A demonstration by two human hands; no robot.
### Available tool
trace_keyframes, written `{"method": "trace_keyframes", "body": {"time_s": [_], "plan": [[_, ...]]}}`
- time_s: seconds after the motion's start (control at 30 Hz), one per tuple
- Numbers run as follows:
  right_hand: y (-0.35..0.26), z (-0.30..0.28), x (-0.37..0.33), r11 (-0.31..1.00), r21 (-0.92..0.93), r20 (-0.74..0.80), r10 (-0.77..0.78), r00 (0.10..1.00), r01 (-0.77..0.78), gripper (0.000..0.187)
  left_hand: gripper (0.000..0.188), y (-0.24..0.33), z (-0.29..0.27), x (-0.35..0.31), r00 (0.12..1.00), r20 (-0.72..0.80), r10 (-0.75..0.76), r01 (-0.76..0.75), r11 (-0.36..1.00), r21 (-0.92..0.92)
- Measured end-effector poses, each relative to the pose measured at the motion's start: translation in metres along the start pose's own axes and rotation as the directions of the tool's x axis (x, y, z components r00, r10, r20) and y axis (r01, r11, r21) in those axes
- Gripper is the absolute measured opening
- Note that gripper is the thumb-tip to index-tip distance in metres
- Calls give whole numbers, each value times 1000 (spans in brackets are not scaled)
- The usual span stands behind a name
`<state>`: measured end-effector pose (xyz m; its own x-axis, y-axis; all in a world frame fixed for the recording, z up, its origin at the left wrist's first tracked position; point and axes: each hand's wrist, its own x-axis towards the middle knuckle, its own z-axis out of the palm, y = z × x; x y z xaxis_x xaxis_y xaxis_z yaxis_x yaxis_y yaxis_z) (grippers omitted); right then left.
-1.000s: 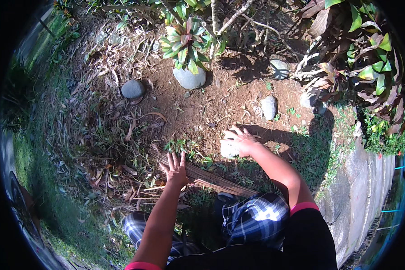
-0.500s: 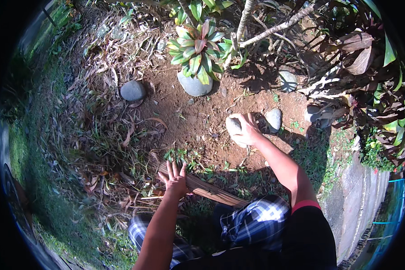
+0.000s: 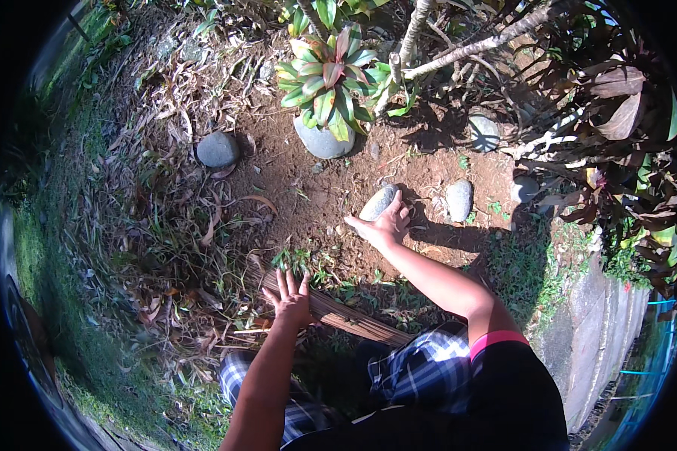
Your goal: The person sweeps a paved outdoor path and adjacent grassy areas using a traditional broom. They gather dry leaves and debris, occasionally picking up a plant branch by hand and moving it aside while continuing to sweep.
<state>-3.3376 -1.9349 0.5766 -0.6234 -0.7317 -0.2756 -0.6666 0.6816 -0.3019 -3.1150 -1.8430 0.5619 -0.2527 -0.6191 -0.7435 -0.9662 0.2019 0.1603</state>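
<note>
My right hand (image 3: 386, 225) cups a smooth grey oval stone (image 3: 379, 201) on the bare soil, its thumb stretched along the near left end and its bent fingers on the right side. The stone lies slanted, its far end toward the right. Lower left, my left hand (image 3: 292, 304) rests with spread fingers on a long bundle of thin brown sticks (image 3: 353, 319), which runs from the leaf litter toward my right knee. Another pale grey stone (image 3: 459, 200) sits just right of my right hand.
A large grey stone (image 3: 323, 141) lies under a green and red leafy plant (image 3: 329, 75). Further stones are a dark round one (image 3: 218, 150) at left and one by the branches (image 3: 483, 133). Dry leaves (image 3: 173, 113) cover the left; a concrete strip (image 3: 590, 331) runs at right.
My right hand has shifted left and turned, with the thumb now pointing left. The stone has moved slightly away and left and tilted over. My left hand has stayed on the sticks.
</note>
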Motion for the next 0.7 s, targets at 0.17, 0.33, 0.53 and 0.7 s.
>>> {"method": "trace_keyframes", "body": {"time_s": [0.17, 0.33, 0.53, 0.7], "plan": [[-22, -15, 8, 930, 308, 93, 180, 979, -200, 120, 123, 1, 0, -1, 1000, -24, 3, -3, 1000, -2], [-14, -12, 9, 836, 453, 194, 249, 949, -312, 116, 122, 0, -2, -3, 1000, -27, 17, -17, 1000, -18], [-19, -41, 26, 947, 308, 12, -96, 995, 88, 117, 121, -2, 1, -3, 999, -39, 31, -32, 999, -30], [-41, -97, 74, 615, -379, 50, -733, 679, 691, 100, 121, -3, 2, -3, 998, -49, 34, -36, 999, -40]]}}
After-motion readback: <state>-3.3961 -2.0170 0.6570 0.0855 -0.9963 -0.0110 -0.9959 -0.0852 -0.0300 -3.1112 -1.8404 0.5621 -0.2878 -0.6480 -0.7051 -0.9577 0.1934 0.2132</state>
